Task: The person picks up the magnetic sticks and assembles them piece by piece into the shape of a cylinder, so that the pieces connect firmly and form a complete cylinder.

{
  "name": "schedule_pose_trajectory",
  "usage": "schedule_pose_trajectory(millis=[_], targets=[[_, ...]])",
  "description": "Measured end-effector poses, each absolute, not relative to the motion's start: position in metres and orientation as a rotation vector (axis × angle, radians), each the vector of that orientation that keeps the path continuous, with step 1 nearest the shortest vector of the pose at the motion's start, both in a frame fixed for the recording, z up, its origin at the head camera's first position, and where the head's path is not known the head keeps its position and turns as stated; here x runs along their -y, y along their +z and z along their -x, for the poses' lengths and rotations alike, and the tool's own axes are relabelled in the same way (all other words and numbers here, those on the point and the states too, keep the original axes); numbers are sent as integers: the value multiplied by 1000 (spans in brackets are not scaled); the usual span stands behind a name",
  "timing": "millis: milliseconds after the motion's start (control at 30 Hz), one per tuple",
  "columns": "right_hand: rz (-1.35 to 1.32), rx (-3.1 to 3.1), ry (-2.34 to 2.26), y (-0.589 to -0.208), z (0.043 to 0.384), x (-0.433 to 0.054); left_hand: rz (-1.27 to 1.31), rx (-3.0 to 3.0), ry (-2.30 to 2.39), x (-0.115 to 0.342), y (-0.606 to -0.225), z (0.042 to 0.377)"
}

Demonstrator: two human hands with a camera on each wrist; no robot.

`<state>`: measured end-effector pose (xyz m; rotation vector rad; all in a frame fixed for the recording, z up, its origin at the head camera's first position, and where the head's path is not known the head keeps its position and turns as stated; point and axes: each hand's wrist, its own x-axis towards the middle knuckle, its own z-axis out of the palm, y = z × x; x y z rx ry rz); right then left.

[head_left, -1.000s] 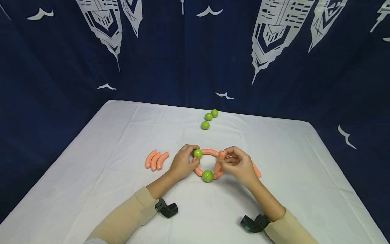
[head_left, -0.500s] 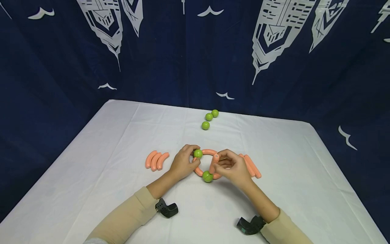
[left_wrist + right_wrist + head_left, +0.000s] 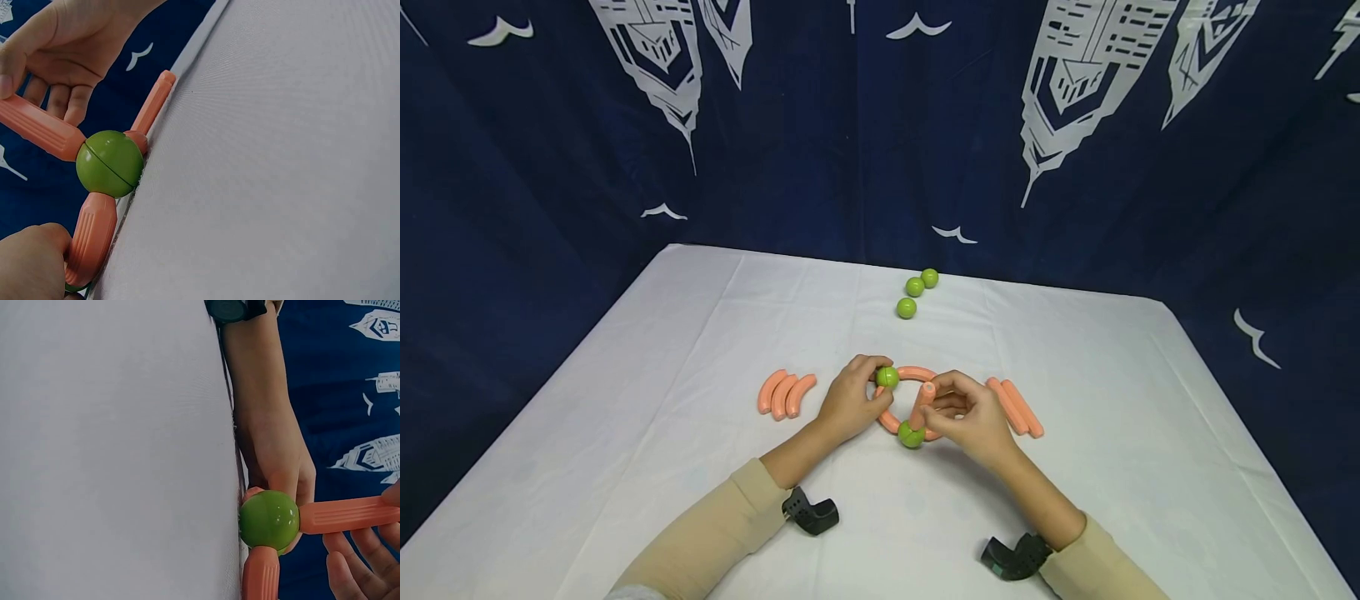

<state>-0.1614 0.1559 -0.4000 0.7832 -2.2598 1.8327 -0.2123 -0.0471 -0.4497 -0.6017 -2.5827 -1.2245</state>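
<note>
On the table lies a ring of curved orange rods (image 3: pixel 916 373) joined by green balls. My left hand (image 3: pixel 852 398) grips the ring's left side, its fingers around the far-left ball (image 3: pixel 887 377) and a curved rod (image 3: pixel 92 237). A straight orange rod (image 3: pixel 922 405) is pinched between the thumb and fingers of my right hand (image 3: pixel 976 421). It stands up from the near green ball (image 3: pixel 911 435), its lower end right at the ball in both wrist views (image 3: pixel 270 520). Part of the ring's right side is hidden behind my right hand.
Several loose curved orange rods (image 3: pixel 786 395) lie left of the ring. Two straight orange rods (image 3: pixel 1017 407) lie to the right of my right hand. Loose green balls (image 3: pixel 907 308) sit near the far edge of the white table (image 3: pixel 760 308), before a dark blue curtain (image 3: pixel 820 125).
My right hand has moved left with the straight rod, from the ring's right side to over the near green ball. The straight rods at the right have come into view. My left hand stays put.
</note>
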Motion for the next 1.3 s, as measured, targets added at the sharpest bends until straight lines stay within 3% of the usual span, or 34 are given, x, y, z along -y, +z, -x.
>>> schedule_pose_trajectory(millis=[500, 867, 1000, 1200, 1300], targets=[[-905, 2223, 1664, -400, 170, -169, 596, 2597, -1214, 46, -450, 212], [-541, 2386, 1543, -414, 183, -182, 619, 2534, -1147, 47, -447, 211], [-544, 2477, 1398, -423, 187, -183, 773, 2399, -1154, 47, -444, 209], [-624, 2522, 1232, -431, 190, -184, 1218, 2282, -1209, 45, -439, 205], [-642, 2535, 1166, -433, 190, -184, 1268, 2343, -1130, 44, -440, 202]])
